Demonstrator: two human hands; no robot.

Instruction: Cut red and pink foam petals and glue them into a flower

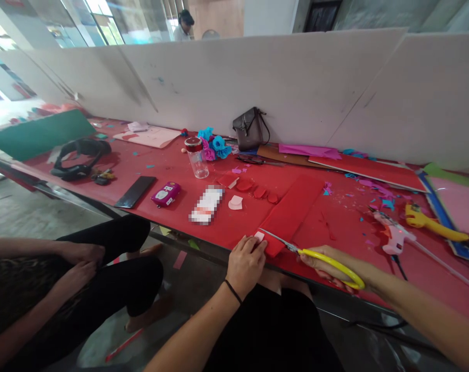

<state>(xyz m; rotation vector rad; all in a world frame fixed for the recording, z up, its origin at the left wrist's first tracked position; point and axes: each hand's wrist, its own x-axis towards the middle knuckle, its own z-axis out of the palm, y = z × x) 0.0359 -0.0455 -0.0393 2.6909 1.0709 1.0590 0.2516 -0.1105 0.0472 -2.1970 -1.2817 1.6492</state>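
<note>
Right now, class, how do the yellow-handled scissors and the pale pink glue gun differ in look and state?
The scissors have a bright yellow handle and metal blades, while the glue gun has a pale pink body. The scissors are held in the right hand; the glue gun lies on the red table, in no one's hands. The glue gun has a dark cord; the scissors have none. Both appear in the picture's right half.

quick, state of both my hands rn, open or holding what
Left hand: closed, fingertips holding small pale pink piece.
Right hand: closed, holding yellow-handled scissors.
</note>
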